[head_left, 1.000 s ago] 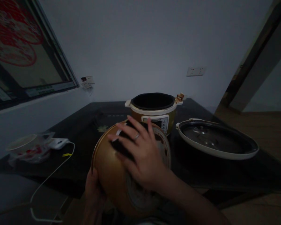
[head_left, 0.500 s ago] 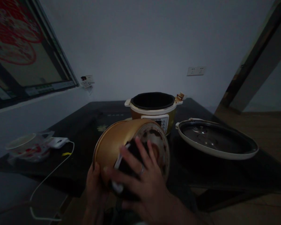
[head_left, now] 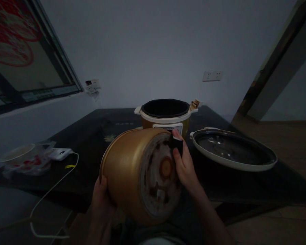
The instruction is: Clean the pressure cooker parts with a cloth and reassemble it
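A gold inner pot [head_left: 124, 163] is tipped on its side in front of me, its stained, worn base [head_left: 155, 183] facing right. My left hand [head_left: 102, 194] is closed on the pot's rim at the lower left. At the top right edge of the base, my right hand [head_left: 185, 163] pinches a black cloth [head_left: 177, 144] with a pale edge against the metal. Most of the cloth is hidden by the fingers. Behind the pot stands a gold and white electric cooker [head_left: 165, 119] with its dark inside open upward.
A large cooker lid [head_left: 234, 163] lies upturned to the right on the dark table [head_left: 206, 190]. On the left are a bowl in a plastic bag [head_left: 28, 160] and a white power strip [head_left: 60, 153] whose cord [head_left: 48, 192] hangs over the front edge. Wall sockets [head_left: 212, 76] are behind.
My right hand has moved from across the side and base up to the base's top right edge, carrying the black cloth. More of the base shows, and the pot is turned slightly.
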`<state>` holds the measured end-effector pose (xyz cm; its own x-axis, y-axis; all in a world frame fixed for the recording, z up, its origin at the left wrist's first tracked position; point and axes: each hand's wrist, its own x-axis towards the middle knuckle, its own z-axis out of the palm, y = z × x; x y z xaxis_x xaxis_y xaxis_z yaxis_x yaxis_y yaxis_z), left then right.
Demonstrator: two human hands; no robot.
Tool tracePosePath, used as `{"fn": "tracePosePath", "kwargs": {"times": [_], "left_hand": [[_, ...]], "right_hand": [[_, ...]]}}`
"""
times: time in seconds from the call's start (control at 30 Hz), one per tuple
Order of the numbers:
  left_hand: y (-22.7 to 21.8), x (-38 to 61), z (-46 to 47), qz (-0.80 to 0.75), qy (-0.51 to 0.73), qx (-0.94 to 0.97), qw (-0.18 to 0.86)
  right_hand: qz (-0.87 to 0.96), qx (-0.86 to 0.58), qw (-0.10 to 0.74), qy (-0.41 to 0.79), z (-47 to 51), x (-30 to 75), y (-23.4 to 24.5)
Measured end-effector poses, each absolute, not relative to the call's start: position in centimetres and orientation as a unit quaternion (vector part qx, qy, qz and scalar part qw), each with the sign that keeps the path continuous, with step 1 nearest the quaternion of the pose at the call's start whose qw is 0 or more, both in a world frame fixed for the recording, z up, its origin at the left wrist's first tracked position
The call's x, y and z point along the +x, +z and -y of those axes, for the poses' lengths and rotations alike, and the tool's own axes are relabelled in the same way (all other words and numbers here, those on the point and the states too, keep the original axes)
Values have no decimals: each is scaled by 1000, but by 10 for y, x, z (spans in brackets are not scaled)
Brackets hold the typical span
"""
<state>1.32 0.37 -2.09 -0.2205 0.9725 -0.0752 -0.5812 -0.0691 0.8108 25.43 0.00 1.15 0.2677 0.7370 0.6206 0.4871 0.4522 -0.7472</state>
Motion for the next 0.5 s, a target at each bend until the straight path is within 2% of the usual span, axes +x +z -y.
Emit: {"fn": "tracePosePath", "kwargs": {"times": [0.1,0.2,0.33,0.5], "left_hand": [[-20,15,-5,-378,690,262,558],[-22,14,-5,-382,690,263,556],[-26,10,-5,-390,684,270,554],[-22,14,-2,-401,687,259,548]], "right_hand": [[515,-511,657,206,-2,259,-8],[465,-526,676,224,7,252,-21],[508,-541,655,140,24,239,-22],[663,-531,527,-3,50,220,-5]]}}
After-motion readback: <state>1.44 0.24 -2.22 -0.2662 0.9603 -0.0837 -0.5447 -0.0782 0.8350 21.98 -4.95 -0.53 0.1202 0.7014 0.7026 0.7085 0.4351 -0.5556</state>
